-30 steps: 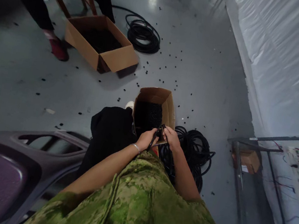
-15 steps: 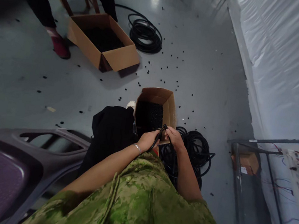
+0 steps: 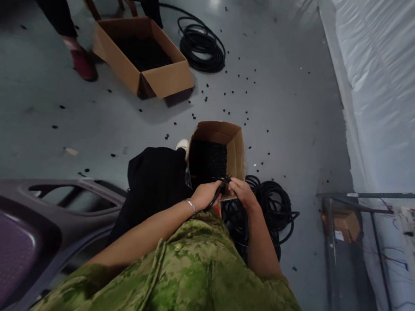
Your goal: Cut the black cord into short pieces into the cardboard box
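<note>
My left hand (image 3: 204,194) is closed around a black hose (image 3: 216,198), which curves down beside its fingers. My right hand (image 3: 241,190) pinches the dark end of the hose close to the left fingertips; the fine detail there is too small to make out. Both hands are over the near edge of an open cardboard box (image 3: 239,155). Many small black pieces (image 3: 214,159) lie inside this box. Right beside it, a tangled coil of black hose (image 3: 276,204) rests on the floor, partly hidden by my right forearm.
A second cardboard box (image 3: 168,79) with dark contents stands ahead left, near a seated person's legs and red shoe (image 3: 84,63). Another hose coil (image 3: 203,49) lies behind it. Small black pieces dot the floor. A grey moulded panel (image 3: 42,204) is left, a metal frame (image 3: 331,234) right.
The fingers of my right hand have shifted slightly at the hose end, and the dark piece there no longer sticks up as before. My left hand stays nearly still.
</note>
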### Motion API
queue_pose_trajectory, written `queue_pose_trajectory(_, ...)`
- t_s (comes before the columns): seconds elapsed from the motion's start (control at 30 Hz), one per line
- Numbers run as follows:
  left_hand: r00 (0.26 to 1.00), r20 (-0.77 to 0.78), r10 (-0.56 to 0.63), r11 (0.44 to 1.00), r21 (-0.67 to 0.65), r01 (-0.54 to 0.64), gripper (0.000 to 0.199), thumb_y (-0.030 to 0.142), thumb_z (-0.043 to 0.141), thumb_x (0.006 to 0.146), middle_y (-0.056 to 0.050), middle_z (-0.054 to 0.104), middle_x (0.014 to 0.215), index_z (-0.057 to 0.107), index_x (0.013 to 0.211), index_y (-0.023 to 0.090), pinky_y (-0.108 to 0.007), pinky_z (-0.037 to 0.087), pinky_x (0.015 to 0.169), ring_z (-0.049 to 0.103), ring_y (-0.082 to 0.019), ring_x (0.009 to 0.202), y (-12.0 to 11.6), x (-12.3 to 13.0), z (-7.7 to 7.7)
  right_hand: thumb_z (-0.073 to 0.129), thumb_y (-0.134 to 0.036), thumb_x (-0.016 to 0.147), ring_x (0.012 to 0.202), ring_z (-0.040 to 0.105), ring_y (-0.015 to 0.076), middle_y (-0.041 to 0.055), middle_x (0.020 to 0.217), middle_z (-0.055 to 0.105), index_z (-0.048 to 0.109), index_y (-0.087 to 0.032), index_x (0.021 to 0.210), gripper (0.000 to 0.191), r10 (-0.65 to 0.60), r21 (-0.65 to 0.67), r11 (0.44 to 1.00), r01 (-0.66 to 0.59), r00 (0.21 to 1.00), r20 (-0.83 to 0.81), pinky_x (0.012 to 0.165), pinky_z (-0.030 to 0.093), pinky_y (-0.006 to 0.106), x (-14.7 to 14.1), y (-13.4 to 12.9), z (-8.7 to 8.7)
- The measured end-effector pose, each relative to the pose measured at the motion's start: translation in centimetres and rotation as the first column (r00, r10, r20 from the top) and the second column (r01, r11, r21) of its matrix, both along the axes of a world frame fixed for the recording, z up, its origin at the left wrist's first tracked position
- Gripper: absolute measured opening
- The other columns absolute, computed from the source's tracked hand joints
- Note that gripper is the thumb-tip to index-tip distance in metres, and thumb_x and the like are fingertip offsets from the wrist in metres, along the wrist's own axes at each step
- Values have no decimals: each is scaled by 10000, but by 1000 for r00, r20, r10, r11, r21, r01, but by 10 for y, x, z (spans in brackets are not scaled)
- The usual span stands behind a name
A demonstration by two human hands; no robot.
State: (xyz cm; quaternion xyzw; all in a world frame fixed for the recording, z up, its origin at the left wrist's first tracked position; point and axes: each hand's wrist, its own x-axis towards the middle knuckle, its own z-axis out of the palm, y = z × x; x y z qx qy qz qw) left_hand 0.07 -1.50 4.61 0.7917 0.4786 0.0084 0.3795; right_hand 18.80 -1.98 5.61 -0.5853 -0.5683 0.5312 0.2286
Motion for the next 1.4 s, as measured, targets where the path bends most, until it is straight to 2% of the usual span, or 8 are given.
queue_pose_trajectory(0.17, 1000, 8, -21, 1000, -10, 21, 388, 272, 530, 917, -101, 735, 1101, 545, 1294, 181, -277, 500, 804, 712, -226, 949, 0, -1, 5, 471, -456, 902, 575, 402, 125, -44, 580, 438, 497, -206, 685, 332, 61, -16, 998, -60, 998, 0, 576, 310, 255, 6, 4, -2)
queue_pose_trajectory(0.33, 1000, 16, -3, 1000, -23, 4, 402, 269, 532, 919, -108, 744, 1097, 561, 1310, 183, -280, 500, 820, 716, -230, 945, 0, -1, 4, 480, -498, 885, 559, 377, 123, -49, 577, 420, 497, -207, 694, 348, 91, -48, 995, -92, 996, -26, 555, 282, 260, 9, 7, -5)
queue_pose_trajectory(0.53, 999, 43, 6, 1000, -31, -5, 442, 263, 517, 927, -100, 745, 1121, 536, 1365, 204, -279, 499, 830, 717, -223, 950, 0, -2, 2, 492, -517, 887, 554, 362, 121, -47, 605, 420, 487, -210, 705, 357, 73, -50, 996, -78, 993, -95, 551, 276, 263, 9, 7, -5)
queue_pose_trajectory(0.73, 999, 51, 16, 999, -50, -13, 444, 273, 528, 916, -91, 748, 1102, 543, 1353, 199, -277, 498, 827, 713, -224, 956, 0, -2, 3, 483, -545, 880, 570, 381, 128, -44, 588, 420, 500, -210, 698, 382, 41, -51, 998, -44, 998, -50, 559, 291, 256, 9, 5, -12)
queue_pose_trajectory(1.0, 997, 75, 13, 999, -51, -9, 470, 283, 522, 920, -69, 753, 1061, 527, 1384, 214, -259, 492, 796, 715, -206, 915, -1, -3, -1, 507, -551, 882, 555, 350, 122, -50, 595, 413, 522, -203, 743, 375, 13, -60, 998, -21, 992, -123, 545, 267, 256, 9, 2, -4)
queue_pose_trajectory(1.1, 998, 68, 8, 999, -34, -5, 464, 290, 513, 922, -65, 755, 1053, 530, 1380, 215, -267, 493, 795, 715, -212, 912, -1, -3, -4, 510, -545, 887, 554, 350, 119, -51, 587, 413, 526, -196, 727, 384, 14, -58, 998, -23, 990, -138, 546, 259, 253, 11, 1, -8)
queue_pose_trajectory(1.27, 999, 43, -12, 1000, -25, 14, 475, 285, 513, 922, -80, 753, 1070, 522, 1390, 209, -273, 492, 805, 715, -221, 928, -1, -2, -5, 492, -546, 892, 551, 357, 120, -51, 572, 411, 556, -190, 725, 399, 51, -56, 997, -55, 996, -69, 548, 260, 248, 16, 0, -18)
queue_pose_trajectory(1.4, 1000, 2, -12, 999, -36, 12, 451, 292, 515, 926, -90, 754, 1075, 534, 1370, 217, -283, 492, 807, 717, -231, 921, -1, -1, -4, 489, -538, 892, 547, 359, 119, -50, 577, 412, 534, -197, 709, 390, 73, -49, 996, -76, 995, -65, 540, 260, 246, 15, 1, -19)
